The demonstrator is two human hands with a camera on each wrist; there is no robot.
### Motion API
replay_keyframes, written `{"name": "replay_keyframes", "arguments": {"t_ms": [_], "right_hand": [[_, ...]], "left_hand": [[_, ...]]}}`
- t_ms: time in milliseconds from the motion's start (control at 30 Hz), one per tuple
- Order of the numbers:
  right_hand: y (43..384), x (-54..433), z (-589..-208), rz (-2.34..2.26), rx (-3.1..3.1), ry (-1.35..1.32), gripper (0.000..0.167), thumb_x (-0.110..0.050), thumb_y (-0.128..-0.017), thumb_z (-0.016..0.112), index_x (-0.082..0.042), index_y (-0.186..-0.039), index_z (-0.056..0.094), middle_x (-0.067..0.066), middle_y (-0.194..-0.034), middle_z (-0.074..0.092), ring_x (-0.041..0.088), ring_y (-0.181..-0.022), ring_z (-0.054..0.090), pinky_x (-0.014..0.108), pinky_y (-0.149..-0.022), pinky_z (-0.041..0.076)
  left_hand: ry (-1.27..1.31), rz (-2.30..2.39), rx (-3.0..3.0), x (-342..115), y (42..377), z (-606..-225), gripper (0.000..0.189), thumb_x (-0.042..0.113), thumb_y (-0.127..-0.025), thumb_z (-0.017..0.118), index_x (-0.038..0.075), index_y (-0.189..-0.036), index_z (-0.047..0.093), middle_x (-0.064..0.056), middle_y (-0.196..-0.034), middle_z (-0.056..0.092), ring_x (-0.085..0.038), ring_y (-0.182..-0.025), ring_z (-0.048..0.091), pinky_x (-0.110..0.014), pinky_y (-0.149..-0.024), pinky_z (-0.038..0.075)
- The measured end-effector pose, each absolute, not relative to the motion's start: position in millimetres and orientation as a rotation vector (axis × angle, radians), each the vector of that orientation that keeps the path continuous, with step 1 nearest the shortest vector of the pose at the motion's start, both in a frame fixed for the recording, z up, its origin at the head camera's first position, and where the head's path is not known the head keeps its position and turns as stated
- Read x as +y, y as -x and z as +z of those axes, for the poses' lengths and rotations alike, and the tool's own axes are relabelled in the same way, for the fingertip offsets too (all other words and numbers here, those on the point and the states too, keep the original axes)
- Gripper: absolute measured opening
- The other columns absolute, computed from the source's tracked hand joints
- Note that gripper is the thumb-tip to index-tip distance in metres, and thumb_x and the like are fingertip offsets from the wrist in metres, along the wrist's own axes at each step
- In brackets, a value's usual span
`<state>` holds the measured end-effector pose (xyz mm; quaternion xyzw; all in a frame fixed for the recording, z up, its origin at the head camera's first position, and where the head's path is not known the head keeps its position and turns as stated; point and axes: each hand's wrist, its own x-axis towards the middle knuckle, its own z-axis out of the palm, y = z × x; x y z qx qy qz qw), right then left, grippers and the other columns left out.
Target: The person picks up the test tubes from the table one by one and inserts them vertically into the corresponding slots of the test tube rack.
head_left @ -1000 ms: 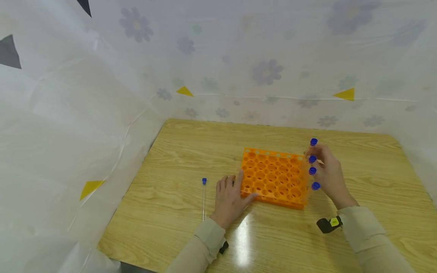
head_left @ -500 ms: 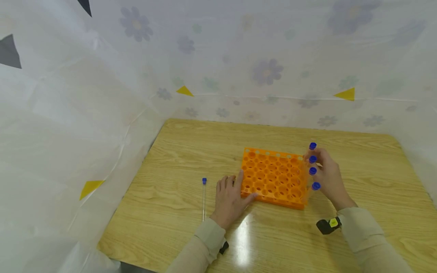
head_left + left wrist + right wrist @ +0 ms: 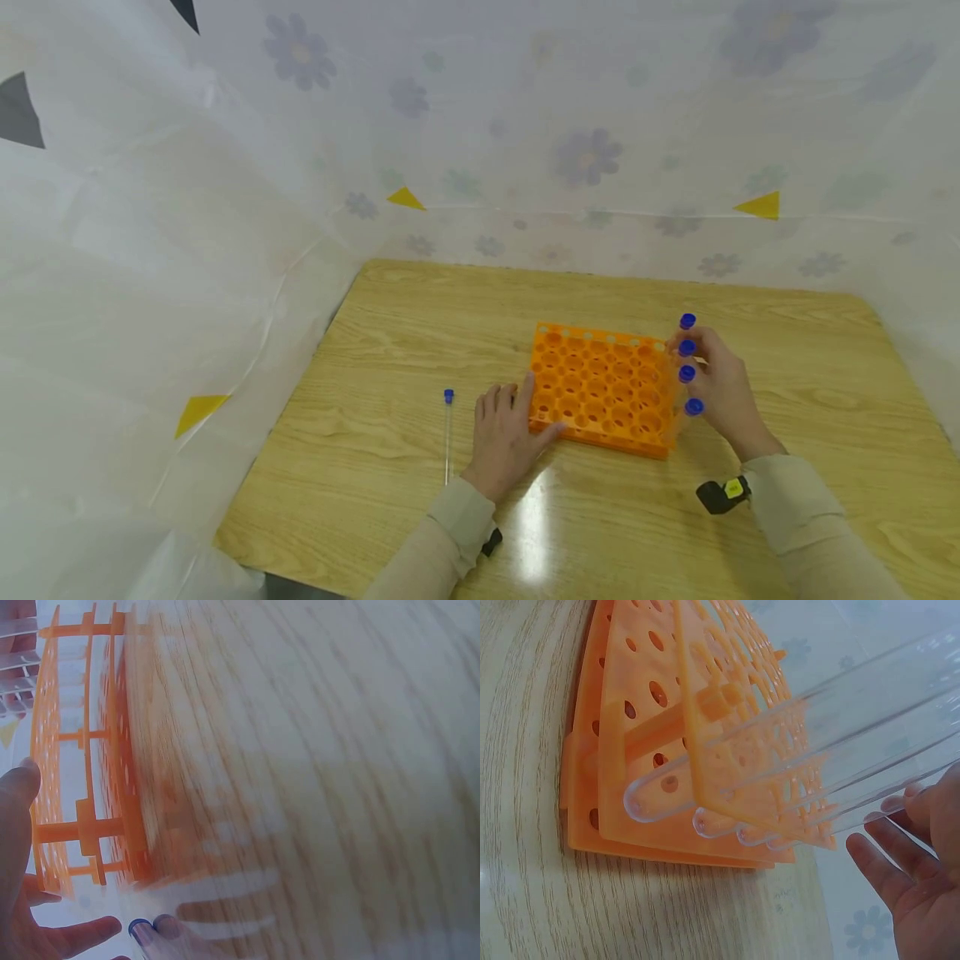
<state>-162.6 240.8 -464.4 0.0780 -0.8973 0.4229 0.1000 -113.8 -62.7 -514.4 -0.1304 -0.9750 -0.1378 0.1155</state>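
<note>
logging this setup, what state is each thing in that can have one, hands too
Orange perforated plastic rack: resting on the wood-grain table, holes mostly unfilled
Three nearer slender, clear, blue-capped tubes: capped, set in the rack's right end
Farthest slender, clear, blue-capped tube: capped, held; cannot tell whether fully seated
Lone slender, clear, blue-capped tube: capped, lying on the table
Left hand: resting against the rack's near left corner
Right hand: holding the farthest tube
</note>
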Motion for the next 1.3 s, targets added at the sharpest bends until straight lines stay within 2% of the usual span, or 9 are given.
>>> {"name": "replay_keyframes", "arguments": {"t_ms": [167, 300, 433, 533, 733, 833, 967, 1067, 1300], "right_hand": [[162, 240, -462, 1.238, -2.666, -0.216, 0.029, 0.003, -0.098, 0.052, -0.006, -0.125, 0.050, 0.011, -0.121, 0.062, -0.016, -0.105, 0.044, -0.001, -0.085, 0.037], [161, 240, -460, 1.237, -2.679, -0.202, 0.027, -0.001, -0.100, 0.051, -0.004, -0.126, 0.051, 0.016, -0.123, 0.062, 0.009, -0.112, 0.056, -0.001, -0.083, 0.038], [160, 242, -460, 1.229, -2.712, -0.187, 0.032, -0.006, -0.102, 0.050, -0.001, -0.133, 0.048, 0.022, -0.128, 0.060, 0.035, -0.116, 0.057, 0.027, -0.092, 0.055], [159, 243, -463, 1.236, -2.721, -0.195, 0.038, -0.008, -0.102, 0.049, 0.000, -0.139, 0.044, 0.025, -0.130, 0.057, 0.041, -0.119, 0.055, 0.051, -0.093, 0.050], [150, 248, -468, 1.258, -2.729, -0.200, 0.038, -0.015, -0.106, 0.043, 0.001, -0.140, 0.040, 0.025, -0.134, 0.052, 0.044, -0.122, 0.053, 0.040, -0.093, 0.053], [142, 251, -472, 1.281, -2.756, -0.184, 0.041, -0.017, -0.106, 0.040, 0.003, -0.142, 0.038, 0.027, -0.138, 0.049, 0.045, -0.123, 0.051, 0.014, -0.089, 0.051], [130, 253, -480, 1.322, -2.808, -0.164, 0.048, -0.009, -0.104, 0.041, 0.005, -0.148, 0.030, 0.031, -0.142, 0.044, 0.048, -0.125, 0.049, 0.030, -0.096, 0.052], [122, 253, -485, 1.329, -2.836, -0.171, 0.053, -0.004, -0.101, 0.043, 0.007, -0.150, 0.026, 0.032, -0.142, 0.043, 0.049, -0.125, 0.048, 0.055, -0.095, 0.048], [101, 249, -499, 1.263, -2.856, -0.260, 0.073, 0.006, -0.092, 0.052, 0.003, -0.156, 0.017, 0.037, -0.145, 0.036, 0.055, -0.121, 0.047, 0.057, -0.095, 0.049]], "left_hand": [[0.390, -0.387, -2.827, -63, 115, -514, 0.087, 0.069, -0.089, 0.054, 0.015, -0.154, 0.035, -0.014, -0.129, 0.058, -0.035, -0.125, 0.051, -0.049, -0.107, 0.041], [0.391, -0.392, -2.827, -62, 114, -515, 0.088, 0.069, -0.089, 0.054, 0.014, -0.154, 0.035, -0.014, -0.129, 0.058, -0.035, -0.124, 0.051, -0.049, -0.106, 0.041], [0.388, -0.398, -2.846, -62, 113, -515, 0.088, 0.070, -0.089, 0.053, 0.015, -0.155, 0.033, -0.013, -0.130, 0.058, -0.035, -0.125, 0.050, -0.049, -0.107, 0.041], [0.390, -0.399, -2.846, -62, 113, -515, 0.088, 0.070, -0.089, 0.053, 0.015, -0.155, 0.033, -0.013, -0.129, 0.058, -0.035, -0.124, 0.050, -0.049, -0.106, 0.041], [0.390, -0.380, -2.840, -62, 113, -514, 0.087, 0.070, -0.090, 0.053, 0.015, -0.155, 0.033, -0.013, -0.129, 0.058, -0.034, -0.124, 0.051, -0.048, -0.106, 0.042], [0.388, -0.387, -2.852, -62, 113, -515, 0.087, 0.070, -0.090, 0.052, 0.015, -0.155, 0.032, -0.013, -0.130, 0.057, -0.034, -0.125, 0.050, -0.048, -0.107, 0.041], [0.389, -0.400, -2.860, -62, 114, -515, 0.088, 0.070, -0.090, 0.051, 0.015, -0.156, 0.032, -0.013, -0.131, 0.057, -0.035, -0.126, 0.050, -0.049, -0.108, 0.040], [0.390, -0.396, -2.854, -62, 113, -515, 0.088, 0.071, -0.090, 0.051, 0.015, -0.155, 0.032, -0.014, -0.131, 0.057, -0.036, -0.126, 0.050, -0.049, -0.108, 0.040], [0.400, -0.404, -2.833, -63, 113, -514, 0.088, 0.070, -0.090, 0.052, 0.014, -0.155, 0.034, -0.015, -0.130, 0.058, -0.037, -0.125, 0.051, -0.050, -0.107, 0.041]]}}
